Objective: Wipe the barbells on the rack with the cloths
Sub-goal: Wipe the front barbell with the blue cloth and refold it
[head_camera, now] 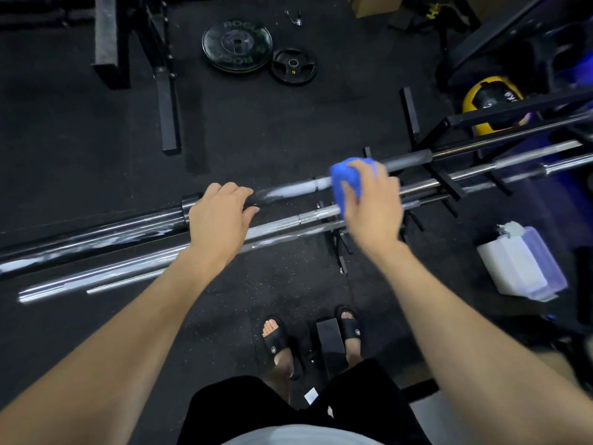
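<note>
Several barbells lie side by side across a low black rack. The top barbell is dark, with white streaks along its shaft. My left hand grips this bar just right of its collar. My right hand holds a blue cloth wrapped over the same bar, further right near the rack. Two chrome barbells run below, partly hidden by both hands.
Black weight plates lie on the rubber floor ahead. A white plastic container stands at the right. A yellow and black ball sits behind the rack. A black frame leg is at the upper left. My sandalled feet are below.
</note>
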